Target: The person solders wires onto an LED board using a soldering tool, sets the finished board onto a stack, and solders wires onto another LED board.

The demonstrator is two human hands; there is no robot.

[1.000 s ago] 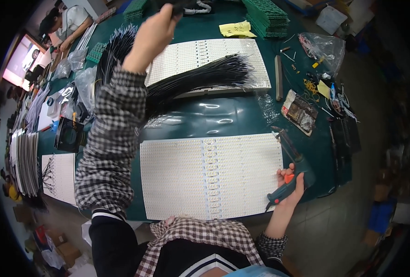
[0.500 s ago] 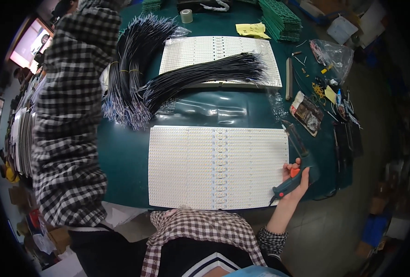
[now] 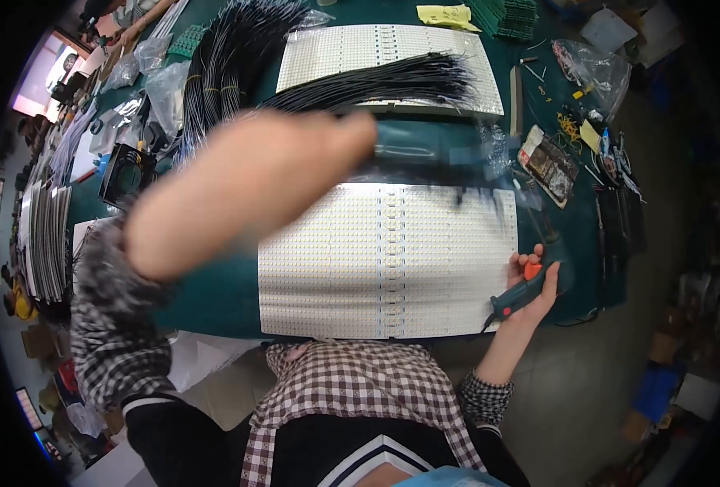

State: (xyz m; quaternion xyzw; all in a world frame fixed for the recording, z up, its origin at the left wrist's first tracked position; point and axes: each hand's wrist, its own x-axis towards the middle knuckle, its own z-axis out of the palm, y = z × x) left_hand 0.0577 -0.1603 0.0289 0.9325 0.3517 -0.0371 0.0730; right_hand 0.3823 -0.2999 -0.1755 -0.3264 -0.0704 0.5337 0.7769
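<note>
My left hand (image 3: 311, 150) is smeared by motion above the far left part of the near white LED board (image 3: 327, 268). It looks closed, and a blurred dark bunch of black wires (image 3: 433, 172) stretches from it to the right, loose ends above the board's far edge. My right hand (image 3: 538, 296) is wrapped around a soldering gun (image 3: 515, 299) with a dark teal handle and an orange trigger. Held at the board's right edge, its barrel points away from me. Rows of tiny yellowish dots cover the board.
Behind lies a second white board (image 3: 327, 57) with a bundle of black wires (image 3: 384, 79) across it. A larger wire bundle (image 3: 238, 49) lies left of that. On the right are a stained block (image 3: 548, 166) and a plastic bag (image 3: 603, 77). Another person's arm (image 3: 145, 20) shows far left.
My left arm has swung from the far left inward over the near board, bringing the blurred wires. My right hand keeps the soldering gun in nearly the same place. The view has tilted slightly.
</note>
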